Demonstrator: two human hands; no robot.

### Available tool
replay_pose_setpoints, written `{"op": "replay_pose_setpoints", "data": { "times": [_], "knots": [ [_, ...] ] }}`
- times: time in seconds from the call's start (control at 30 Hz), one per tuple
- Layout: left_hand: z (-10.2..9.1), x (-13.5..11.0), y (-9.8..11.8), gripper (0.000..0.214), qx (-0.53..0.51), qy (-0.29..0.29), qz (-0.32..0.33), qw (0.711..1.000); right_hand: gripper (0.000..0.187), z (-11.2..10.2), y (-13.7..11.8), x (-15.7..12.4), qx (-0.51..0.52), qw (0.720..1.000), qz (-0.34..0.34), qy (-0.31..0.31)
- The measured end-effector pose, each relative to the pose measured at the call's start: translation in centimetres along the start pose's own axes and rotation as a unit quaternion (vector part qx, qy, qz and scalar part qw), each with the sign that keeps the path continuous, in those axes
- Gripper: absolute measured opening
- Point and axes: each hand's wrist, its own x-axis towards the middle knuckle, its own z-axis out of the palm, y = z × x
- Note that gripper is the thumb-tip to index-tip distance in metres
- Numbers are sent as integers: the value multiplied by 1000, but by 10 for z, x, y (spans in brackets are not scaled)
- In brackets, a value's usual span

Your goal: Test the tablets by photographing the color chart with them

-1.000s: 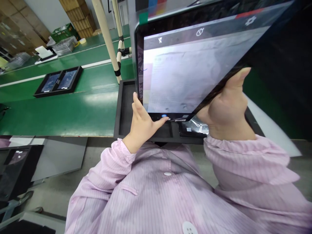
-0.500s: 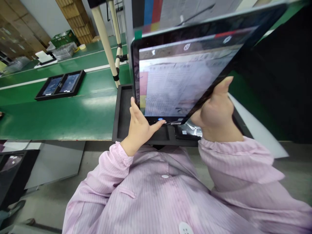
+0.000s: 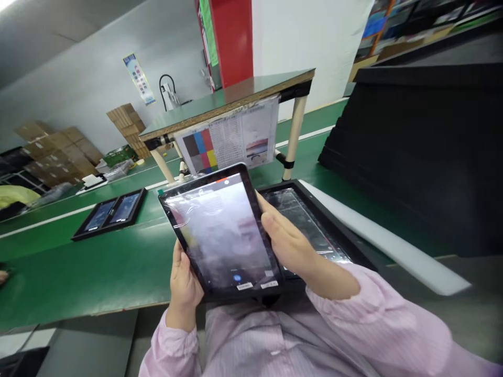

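Tablet (image 3: 226,230), one: probably light, stiff, slick, fragile; left grip (image 3: 184,284) and right grip (image 3: 290,242) clamp its sides, likely the safest hold.

The tablet (image 3: 223,235), printed sheet (image 3: 231,140) and wall poster (image 3: 139,78) bear no readable text.

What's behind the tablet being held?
Behind the tablet show a tray, a second tablet in it, a sheet and the bench. The tablet and right hand hide part of the tray; what's there can't be seen.
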Motion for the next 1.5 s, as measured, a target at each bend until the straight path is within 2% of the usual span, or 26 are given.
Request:
{"op": "replay_pose_setpoints", "data": {
  "times": [0.1,0.2,0.4,0.53,0.63,0.73,0.83,0.93,1.0,1.1,1.23,1.3,1.37,1.5],
  "knots": [
    [5,-5,4,44,-59,13,-32,998,62,-5,-2,2,-40,993,-91,-68],
    [14,-7,8,44,-129,29,-55,990,60,-12,-2,7,-91,982,-139,-92],
    [20,-8,7,46,-154,50,-69,984,58,-18,-4,11,-155,961,-218,-71],
    [16,-12,4,58,-137,65,-93,984,59,-22,3,4,-218,951,-218,-24],
    [17,-15,7,59,-126,88,-97,983,60,-25,9,0,-231,956,-180,-16],
    [22,-16,15,53,-110,78,-89,987,60,-26,12,4,-107,987,-114,-48],
    [23,-11,25,48,-92,59,-90,990,67,-30,12,14,35,997,-40,-63],
    [19,-1,34,45,-78,58,-104,990,75,-41,11,22,53,996,23,-69],
    [14,8,36,46,-63,59,-113,990,76,-53,12,23,29,997,47,-47],
    [6,21,34,48,-31,50,-126,990,73,-75,17,16,-9,997,78,27],
    [0,28,25,54,-17,51,-153,987,63,-94,25,6,-56,981,157,101],
    [1,26,23,57,-21,52,-160,985,58,-88,25,3,-58,975,191,98],
    [5,20,22,57,-24,60,-153,986,56,-70,22,4,-22,971,224,80],
    [14,4,21,55,-29,91,-134,986,35,-26,12,17,131,937,312,83]
  ]
}}
